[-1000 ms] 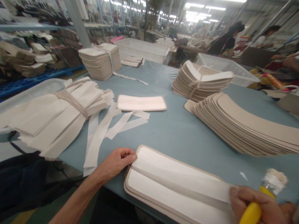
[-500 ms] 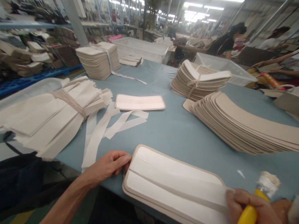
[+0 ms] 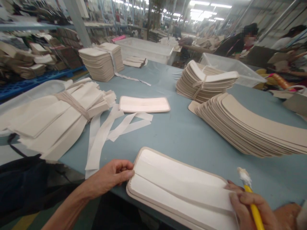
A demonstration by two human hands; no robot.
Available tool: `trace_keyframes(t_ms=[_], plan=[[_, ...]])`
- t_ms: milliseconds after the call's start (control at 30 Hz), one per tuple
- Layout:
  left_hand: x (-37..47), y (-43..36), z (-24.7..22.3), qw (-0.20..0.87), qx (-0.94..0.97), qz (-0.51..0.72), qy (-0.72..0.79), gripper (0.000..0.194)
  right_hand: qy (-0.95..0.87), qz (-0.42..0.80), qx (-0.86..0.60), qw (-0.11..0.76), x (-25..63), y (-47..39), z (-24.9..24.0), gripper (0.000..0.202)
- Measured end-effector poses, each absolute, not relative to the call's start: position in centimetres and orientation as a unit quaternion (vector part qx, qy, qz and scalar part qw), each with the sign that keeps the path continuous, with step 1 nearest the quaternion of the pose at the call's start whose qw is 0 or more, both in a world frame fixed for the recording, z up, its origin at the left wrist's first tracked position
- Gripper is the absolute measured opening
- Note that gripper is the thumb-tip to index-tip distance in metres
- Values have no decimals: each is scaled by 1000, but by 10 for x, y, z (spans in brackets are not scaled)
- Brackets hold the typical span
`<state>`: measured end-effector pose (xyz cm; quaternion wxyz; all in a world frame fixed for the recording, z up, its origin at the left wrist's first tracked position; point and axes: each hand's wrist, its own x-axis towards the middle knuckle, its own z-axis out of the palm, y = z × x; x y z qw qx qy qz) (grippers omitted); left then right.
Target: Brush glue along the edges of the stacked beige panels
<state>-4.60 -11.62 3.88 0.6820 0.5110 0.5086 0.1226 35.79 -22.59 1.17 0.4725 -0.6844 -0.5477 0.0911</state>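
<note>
Pinching grip: left hand (image 3: 112,175) at the panel's (image 3: 165,199) left edge, near side of the desk (image 3: 172,134); right hand (image 3: 255,202) on the white strip (image 3: 184,181), brush (image 3: 247,187) held too. Strip-laying seems underway, calling for even tension.

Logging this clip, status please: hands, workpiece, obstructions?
Left hand at left end of long, white-faced, tan-edged panel. Right hand at other end, holding yellow-handled brush. Loose white strips lie off the panel.

No readable text, labels or numbers anywhere.
</note>
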Motion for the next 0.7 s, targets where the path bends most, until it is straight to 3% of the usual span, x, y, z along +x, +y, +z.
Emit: trace_keyframes(t_ms=[133,300,700], plan=[[-46,-117,42,681,511,126,509,58,-463,169,-682,539,354,-225,-4,42],[-48,-115,39,676,511,147,511,62,-453,103,-689,555,342,-218,-2,52],[-40,-110,32,682,496,168,510,63,-453,122,-689,552,337,-217,-4,45]])
